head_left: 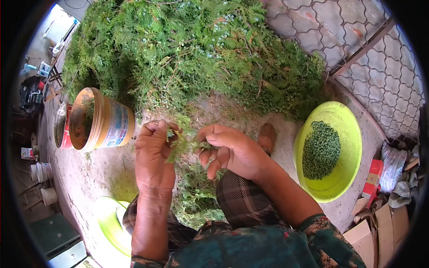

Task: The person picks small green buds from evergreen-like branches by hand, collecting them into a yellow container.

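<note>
A small green conifer sprig (184,145) is pinched between the thumb and fingers of my left hand (154,156). My right hand (234,149) is at the sprig's right end, with its fingers curled and thumb bent inward. A bit of green shows at those fingertips; what they grip is too small to make out. Past both hands lies a large heap of cut conifer branches (178,53), with pale bluish cones among the foliage. To the right, a yellow-green basin (351,147) holds a pile of small green cones (321,149).
A tan bucket (118,125) leans at the left beside a red-and-white bucket (66,129). Another yellow-green basin (105,223) is near my left forearm. More cut sprigs (196,196) lie between my legs. Cardboard (384,228) and a red box (373,178) stand at the lower right.
</note>
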`<action>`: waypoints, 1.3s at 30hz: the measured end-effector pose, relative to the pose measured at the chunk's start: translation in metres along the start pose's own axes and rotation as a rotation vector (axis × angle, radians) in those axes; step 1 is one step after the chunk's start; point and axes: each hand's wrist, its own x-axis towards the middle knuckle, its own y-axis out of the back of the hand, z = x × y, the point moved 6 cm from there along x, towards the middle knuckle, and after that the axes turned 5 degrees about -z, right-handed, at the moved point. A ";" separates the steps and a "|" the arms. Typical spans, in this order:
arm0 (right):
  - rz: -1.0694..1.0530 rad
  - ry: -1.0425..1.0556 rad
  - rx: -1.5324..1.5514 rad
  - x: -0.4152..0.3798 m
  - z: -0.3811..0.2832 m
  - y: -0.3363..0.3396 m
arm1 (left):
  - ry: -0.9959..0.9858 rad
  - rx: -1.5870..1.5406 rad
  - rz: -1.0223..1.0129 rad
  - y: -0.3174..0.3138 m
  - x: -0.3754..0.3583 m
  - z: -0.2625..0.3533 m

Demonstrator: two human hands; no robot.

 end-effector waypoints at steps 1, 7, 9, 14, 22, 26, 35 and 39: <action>0.004 0.029 -0.013 0.000 -0.002 -0.001 | 0.010 0.041 0.010 -0.002 -0.001 -0.002; 0.025 0.004 -0.109 0.001 -0.003 -0.007 | 0.000 0.123 0.017 -0.010 -0.006 -0.007; 0.048 0.004 -0.157 0.001 0.001 0.000 | -0.021 0.138 0.014 -0.010 -0.005 -0.007; 0.075 0.157 -0.187 -0.002 -0.005 0.003 | -0.067 0.011 -0.008 0.018 0.012 -0.002; -0.011 0.128 0.003 -0.006 -0.010 0.007 | -0.064 0.041 0.036 0.010 0.007 -0.002; 0.006 0.054 -0.164 -0.003 -0.012 -0.005 | -0.008 0.088 0.034 -0.005 -0.001 -0.006; -0.083 -0.066 -0.184 -0.006 0.002 -0.003 | -0.256 0.052 0.106 0.030 0.019 0.022; -0.044 0.052 0.035 -0.007 -0.009 -0.009 | -0.264 0.363 0.085 -0.001 0.007 0.016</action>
